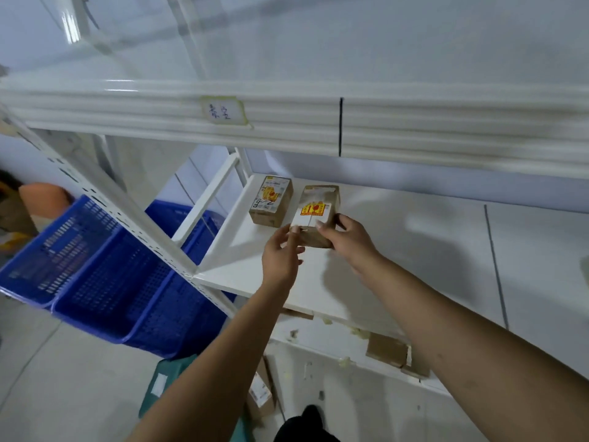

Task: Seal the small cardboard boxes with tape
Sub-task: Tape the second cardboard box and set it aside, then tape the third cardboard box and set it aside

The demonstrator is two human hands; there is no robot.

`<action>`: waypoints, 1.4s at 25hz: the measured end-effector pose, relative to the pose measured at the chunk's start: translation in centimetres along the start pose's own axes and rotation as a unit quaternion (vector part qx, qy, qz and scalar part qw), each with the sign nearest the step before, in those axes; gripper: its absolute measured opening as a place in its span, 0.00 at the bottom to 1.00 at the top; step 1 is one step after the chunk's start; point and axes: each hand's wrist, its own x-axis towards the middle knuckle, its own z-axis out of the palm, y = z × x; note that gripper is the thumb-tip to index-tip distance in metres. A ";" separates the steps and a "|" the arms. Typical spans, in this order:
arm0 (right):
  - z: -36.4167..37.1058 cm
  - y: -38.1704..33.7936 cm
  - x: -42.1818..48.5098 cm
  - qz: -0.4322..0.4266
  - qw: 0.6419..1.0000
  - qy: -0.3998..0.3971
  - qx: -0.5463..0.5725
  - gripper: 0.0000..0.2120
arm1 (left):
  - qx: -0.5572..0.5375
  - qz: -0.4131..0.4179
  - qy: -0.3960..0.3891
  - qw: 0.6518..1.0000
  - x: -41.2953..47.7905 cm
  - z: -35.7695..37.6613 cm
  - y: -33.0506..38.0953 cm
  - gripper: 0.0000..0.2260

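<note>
A small cardboard box [317,205] with a yellow and red sticker rests on the white shelf [398,250]. My right hand [347,237] grips its near right corner. My left hand [282,255] touches its near left edge with the fingertips. A second small cardboard box [271,200], with a yellow label and handwriting on top, stands just left of it, apart from both hands. No tape roll is in view.
The upper shelf beam [287,122] with a paper label [223,110] hangs close above. Blue plastic crates [105,275] stand on the floor at left, past the perforated shelf post [134,228]. More boxes [259,393] lie on the floor below.
</note>
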 end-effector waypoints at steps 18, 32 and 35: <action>8.8 2.9 10.6 0.119 0.984 0.117 0.057 0.14 | -0.165 -0.196 0.034 0.966 12.5 -1.1 -3.4 0.02; -5.3 2.1 -0.7 0.043 0.959 0.185 0.212 0.14 | -0.042 -0.001 -0.194 0.980 -0.9 10.2 2.4 0.05; -12.2 2.7 -6.0 0.028 0.944 0.222 0.244 0.12 | -0.010 0.023 -0.264 0.964 -5.6 15.7 3.2 0.07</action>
